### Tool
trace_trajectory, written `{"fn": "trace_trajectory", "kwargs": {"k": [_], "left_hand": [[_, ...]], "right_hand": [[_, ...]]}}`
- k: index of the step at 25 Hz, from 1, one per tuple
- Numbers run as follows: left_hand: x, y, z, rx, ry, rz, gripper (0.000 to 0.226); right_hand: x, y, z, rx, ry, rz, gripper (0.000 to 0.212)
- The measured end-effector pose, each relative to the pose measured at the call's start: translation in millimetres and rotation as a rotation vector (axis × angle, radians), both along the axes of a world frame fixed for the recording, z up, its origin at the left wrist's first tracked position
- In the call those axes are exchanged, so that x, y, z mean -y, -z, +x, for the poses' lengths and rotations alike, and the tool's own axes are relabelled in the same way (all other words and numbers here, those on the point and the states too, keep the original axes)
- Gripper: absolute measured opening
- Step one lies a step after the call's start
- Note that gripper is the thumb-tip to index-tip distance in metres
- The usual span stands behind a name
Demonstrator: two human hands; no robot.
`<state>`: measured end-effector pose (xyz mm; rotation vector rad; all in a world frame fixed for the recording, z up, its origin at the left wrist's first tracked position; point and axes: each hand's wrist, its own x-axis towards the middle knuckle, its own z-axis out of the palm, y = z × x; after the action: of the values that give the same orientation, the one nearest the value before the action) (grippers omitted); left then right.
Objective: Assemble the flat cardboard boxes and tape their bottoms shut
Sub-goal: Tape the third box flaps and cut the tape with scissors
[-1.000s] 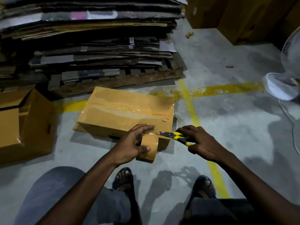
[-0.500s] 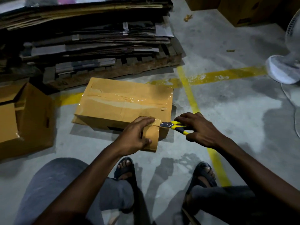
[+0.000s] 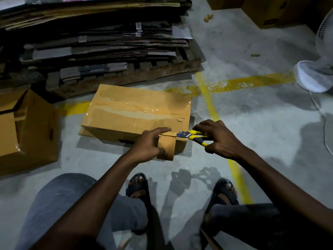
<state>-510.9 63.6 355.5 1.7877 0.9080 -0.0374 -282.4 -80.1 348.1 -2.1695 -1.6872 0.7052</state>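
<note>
A brown cardboard box [image 3: 137, 114] sits on the grey concrete floor [image 3: 261, 141], just in front of a wooden pallet [image 3: 126, 78] and beyond the person's sandalled feet. Its flaps are folded closed on the upward face, and a glossy strip of clear tape [image 3: 129, 107] runs along the seam from the left edge to the right, wrinkled in the middle. The near right corner is hidden behind the hands.

The left hand [image 3: 149, 147] grips a brown tape roll [image 3: 166, 148] held against the box's near side – fingers curled round the roll, forefinger stretched along the top of a short length of tape pulled taut. The right hand [image 3: 218, 139] is clamped round the handle of a yellow-and-black cutter [image 3: 192, 136], whose blade meets that taut strip.

The pallet carries a tall stack of flattened cartons [image 3: 100, 42]. An assembled box with open flaps [image 3: 27, 132] stands at the left. A painted yellow line [image 3: 209, 98] crosses the floor beside the box, and a white fan base [image 3: 313, 76] sits at the right. A far box [image 3: 268, 22] bears dark print – too small to read
</note>
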Motion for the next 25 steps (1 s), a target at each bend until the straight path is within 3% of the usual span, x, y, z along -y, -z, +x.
{"fn": "trace_trajectory", "kwargs": {"k": [2,3,6,9,16,20,22,25], "left_hand": [[-0.1,4.1,11.3,0.104,-0.184,-0.242,0.031],[-0.2,6.9,17.5,0.124,-0.271,-0.267,0.020],[4.2,12.9,38.6,0.156,-0.431,-0.177,0.021],[17.4,8.5,62.6,0.167,-0.458,-0.045,0.024],[56.9,42.9,168.2,0.203,-0.307,0.179,0.032],[66.3,92.6,256.0,0.217,-0.063,0.174,0.043],[70.0,132.4,299.3,0.145,0.013,0.160,0.044],[71.9,186.1,347.7,0.037,0.071,0.116,0.038]], "right_hand": [[-2.8,6.0,3.9,-0.002,-0.023,0.008,0.079],[-3.7,7.9,3.9,0.005,-0.028,0.007,0.079],[-4.3,14.1,3.6,0.047,-0.024,-0.026,0.077],[-7.1,17.7,4.2,-0.042,-0.016,-0.202,0.070],[-13.8,42.3,71.1,-0.541,0.409,-0.151,0.029],[14.8,96.6,156.1,-0.701,0.584,-0.176,0.031],[30.1,140.9,193.9,-0.770,0.664,-0.152,0.025],[46.1,199.8,234.1,-0.752,0.775,-0.181,0.037]]}}
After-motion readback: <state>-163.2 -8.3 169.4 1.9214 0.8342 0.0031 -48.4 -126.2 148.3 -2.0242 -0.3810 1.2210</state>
